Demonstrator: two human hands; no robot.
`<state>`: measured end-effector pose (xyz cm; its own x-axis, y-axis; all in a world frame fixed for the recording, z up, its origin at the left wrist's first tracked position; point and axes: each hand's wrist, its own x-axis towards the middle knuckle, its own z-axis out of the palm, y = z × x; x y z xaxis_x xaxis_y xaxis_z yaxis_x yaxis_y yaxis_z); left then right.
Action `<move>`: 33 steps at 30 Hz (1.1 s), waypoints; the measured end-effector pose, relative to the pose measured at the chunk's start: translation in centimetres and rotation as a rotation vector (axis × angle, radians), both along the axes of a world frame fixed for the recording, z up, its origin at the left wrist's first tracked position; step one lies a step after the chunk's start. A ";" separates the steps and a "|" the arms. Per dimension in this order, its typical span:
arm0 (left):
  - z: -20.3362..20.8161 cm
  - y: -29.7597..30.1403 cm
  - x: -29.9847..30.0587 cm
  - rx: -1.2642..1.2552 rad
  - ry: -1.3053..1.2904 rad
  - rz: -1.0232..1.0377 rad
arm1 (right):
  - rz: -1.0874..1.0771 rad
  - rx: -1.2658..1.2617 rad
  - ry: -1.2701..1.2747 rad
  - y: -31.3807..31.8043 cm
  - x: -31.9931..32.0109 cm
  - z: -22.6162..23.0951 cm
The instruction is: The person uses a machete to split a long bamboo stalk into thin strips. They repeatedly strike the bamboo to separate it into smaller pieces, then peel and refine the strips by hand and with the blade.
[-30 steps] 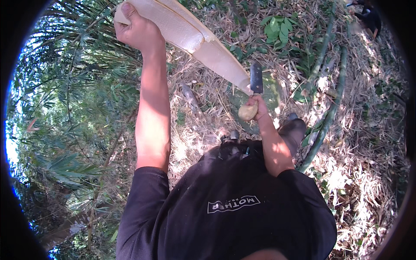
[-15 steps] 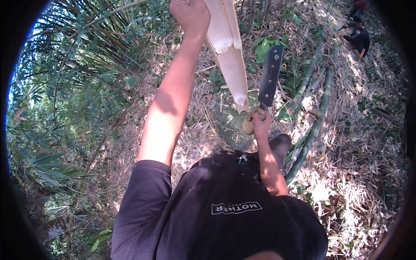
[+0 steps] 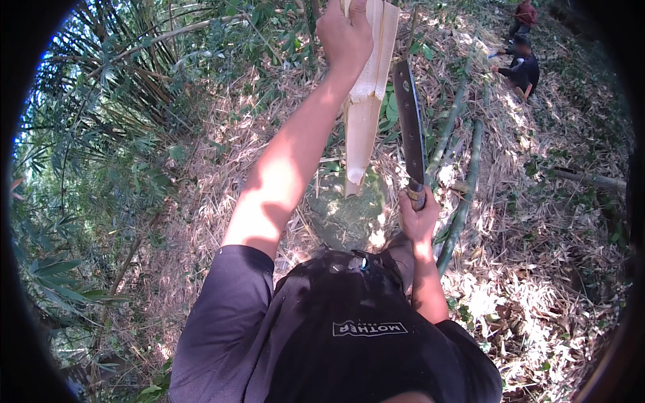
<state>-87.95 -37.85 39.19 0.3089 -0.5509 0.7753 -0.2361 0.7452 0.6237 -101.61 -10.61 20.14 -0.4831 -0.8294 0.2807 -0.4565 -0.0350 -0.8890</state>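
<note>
The left hand (image 3: 346,39) clutched the split bamboo (image 3: 365,124) high up; the right hand (image 3: 420,215) gripped a machete (image 3: 409,121), just right of it (long axes nearly parallel).

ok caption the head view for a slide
Above dry leaf litter, the left hand grips a long pale strip; the right hand holds a dark-bladed knife.

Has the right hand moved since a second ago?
Yes, rightward: the right hand, gripping the knife, overlapped the greenish slab in view earlier; now it sits clear to the slab's right.
</note>
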 end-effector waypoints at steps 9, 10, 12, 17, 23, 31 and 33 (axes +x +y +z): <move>0.2 0.3 -1.8 -0.031 0.041 0.039 | -0.056 0.085 -0.156 1.0 1.6 2.3; 0.4 0.5 -1.9 0.002 0.016 0.056 | -0.056 0.106 -0.102 1.1 1.5 2.6; 0.6 1.1 -2.2 0.068 -0.033 0.089 | -0.039 0.104 0.000 1.2 1.2 2.4; 1.1 2.3 -2.4 0.122 -0.010 -0.048 | -0.039 0.152 0.084 1.2 1.6 3.1; 0.9 2.5 -2.7 0.150 -0.039 -0.055 | -0.125 0.195 0.041 1.4 2.4 5.2; 0.8 4.3 -4.7 0.020 0.077 -0.149 | -0.205 0.277 0.130 2.4 3.7 10.6; 0.8 4.9 -4.5 0.086 0.083 -0.211 | -0.169 0.311 0.107 1.7 3.0 11.7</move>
